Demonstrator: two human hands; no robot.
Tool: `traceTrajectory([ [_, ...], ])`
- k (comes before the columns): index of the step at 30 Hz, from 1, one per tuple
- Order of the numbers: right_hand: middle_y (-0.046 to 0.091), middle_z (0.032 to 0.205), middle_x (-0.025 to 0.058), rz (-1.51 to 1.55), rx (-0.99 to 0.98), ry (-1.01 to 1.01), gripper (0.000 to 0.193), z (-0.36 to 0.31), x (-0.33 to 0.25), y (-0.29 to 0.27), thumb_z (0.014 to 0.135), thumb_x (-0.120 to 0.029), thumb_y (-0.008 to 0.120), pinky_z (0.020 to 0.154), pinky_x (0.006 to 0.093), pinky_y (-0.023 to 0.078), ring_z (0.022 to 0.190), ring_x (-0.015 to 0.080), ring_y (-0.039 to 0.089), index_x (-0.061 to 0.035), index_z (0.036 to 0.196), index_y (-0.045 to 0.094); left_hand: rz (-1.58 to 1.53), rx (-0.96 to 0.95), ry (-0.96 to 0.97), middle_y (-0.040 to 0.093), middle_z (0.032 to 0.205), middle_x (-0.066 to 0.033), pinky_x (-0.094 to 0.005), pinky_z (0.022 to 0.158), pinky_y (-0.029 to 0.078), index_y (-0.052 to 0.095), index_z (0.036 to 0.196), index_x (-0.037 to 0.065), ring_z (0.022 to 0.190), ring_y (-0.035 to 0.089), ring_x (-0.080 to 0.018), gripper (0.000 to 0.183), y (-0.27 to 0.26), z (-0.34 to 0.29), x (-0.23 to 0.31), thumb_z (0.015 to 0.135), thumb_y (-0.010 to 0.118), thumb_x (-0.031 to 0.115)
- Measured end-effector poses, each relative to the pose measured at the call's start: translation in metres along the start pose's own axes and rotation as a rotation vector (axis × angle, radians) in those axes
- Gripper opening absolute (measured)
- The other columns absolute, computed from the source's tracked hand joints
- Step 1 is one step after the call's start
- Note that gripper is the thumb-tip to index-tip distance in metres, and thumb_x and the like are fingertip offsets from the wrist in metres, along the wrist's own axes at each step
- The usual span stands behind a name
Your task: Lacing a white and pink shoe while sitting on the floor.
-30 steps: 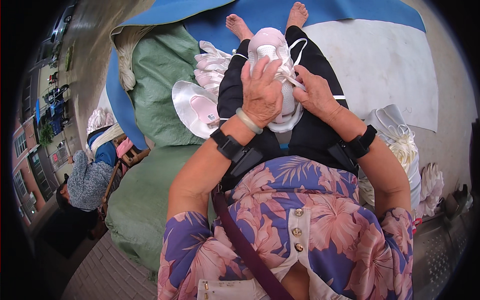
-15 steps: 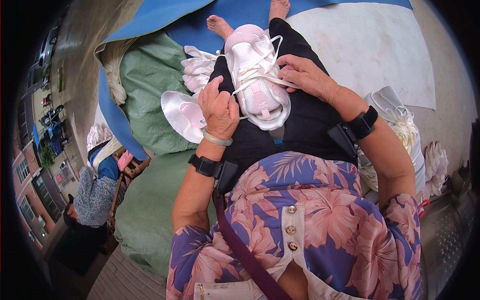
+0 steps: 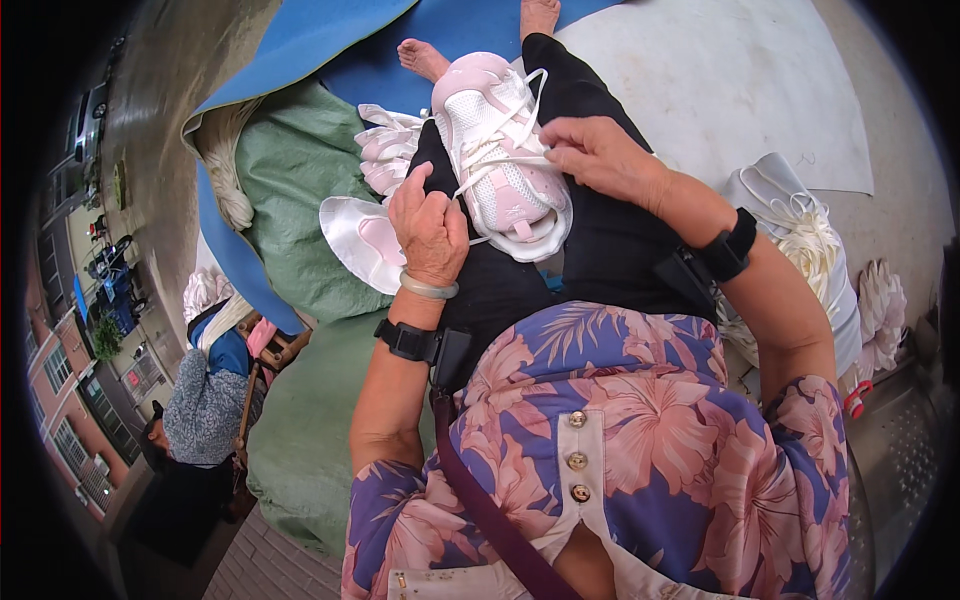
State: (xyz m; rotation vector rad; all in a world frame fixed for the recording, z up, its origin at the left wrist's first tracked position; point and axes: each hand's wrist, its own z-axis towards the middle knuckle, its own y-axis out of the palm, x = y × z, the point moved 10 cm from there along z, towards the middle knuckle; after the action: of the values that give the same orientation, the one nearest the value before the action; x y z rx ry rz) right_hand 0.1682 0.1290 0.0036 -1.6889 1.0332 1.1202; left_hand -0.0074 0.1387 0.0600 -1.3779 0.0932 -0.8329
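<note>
A pink and white sneaker upper (image 3: 490,120) lies across my black-trousered lap, its toe pointing away from me. White shoelace (image 3: 505,158) crosses its front, and a loose loop stands up near the toe. At the upper's right edge, my right hand (image 3: 605,160) is closed in a pinch on the lace. On the other side my left hand (image 3: 430,228) has curled fingers, with a lace strand running to it; its grip is partly hidden. Beside that hand rests a white piece with pink lining (image 3: 350,235). Several pink and white uppers (image 3: 388,150) are stacked just beyond.
Green sacking (image 3: 300,190) bulges at my left, beside a blue mat (image 3: 370,70). A bundle of cream laces (image 3: 810,245) sits on a white bag at my right, near more uppers (image 3: 882,315). Another person (image 3: 205,400) sits at far left. A white sheet (image 3: 730,90) spreads ahead.
My right hand has come closer to the upper, and the stretch of lace between them is shorter. My left hand stays by the upper's left side. The whole view has shifted slightly.
</note>
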Motion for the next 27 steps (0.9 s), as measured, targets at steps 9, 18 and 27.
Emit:
traceTrajectory([
  [9,0.057,0.064,0.0138,-0.37,0.018,-0.266,0.013,-0.032,-0.025,0.017,0.082,-0.015,0.054,0.053,0.036,0.044,0.058,0.0288,0.058,-0.0033,0.08,0.057,0.028,-0.031,-0.006,0.054,0.107,-0.0175,-0.0429,0.086,0.034,0.048,0.065,0.001,0.097,0.048,-0.0335,0.007,-0.016,-0.011,-0.009,0.064,0.054,0.004],
  [18,0.055,0.065,0.0074,0.195,-0.077,0.259,0.024,-0.03,0.012,0.01,0.087,-0.02,0.05,0.044,0.023,0.044,0.05,0.0119,0.056,0.0033,0.093,0.054,0.832,-0.172,-0.477,0.054,0.111,-0.0065,-0.0454,0.08,0.035,0.06,0.073,0.007,0.093,0.049,-0.0286,0.013,-0.16,-0.169,-0.217,0.065,0.054,0.015],
  [27,0.056,0.063,0.0139,-0.031,0.069,0.263,0.045,-0.007,0.007,-0.002,0.078,-0.026,0.06,0.049,0.0304,0.047,0.054,0.0199,0.059,0.0063,0.107,0.048,1.221,-0.724,-0.689,0.054,0.11,0.0006,-0.0526,0.079,0.029,0.066,0.085,0.017,0.095,0.048,-0.0245,0.02,-0.163,-0.206,-0.258,0.068,0.057,0.021],
])
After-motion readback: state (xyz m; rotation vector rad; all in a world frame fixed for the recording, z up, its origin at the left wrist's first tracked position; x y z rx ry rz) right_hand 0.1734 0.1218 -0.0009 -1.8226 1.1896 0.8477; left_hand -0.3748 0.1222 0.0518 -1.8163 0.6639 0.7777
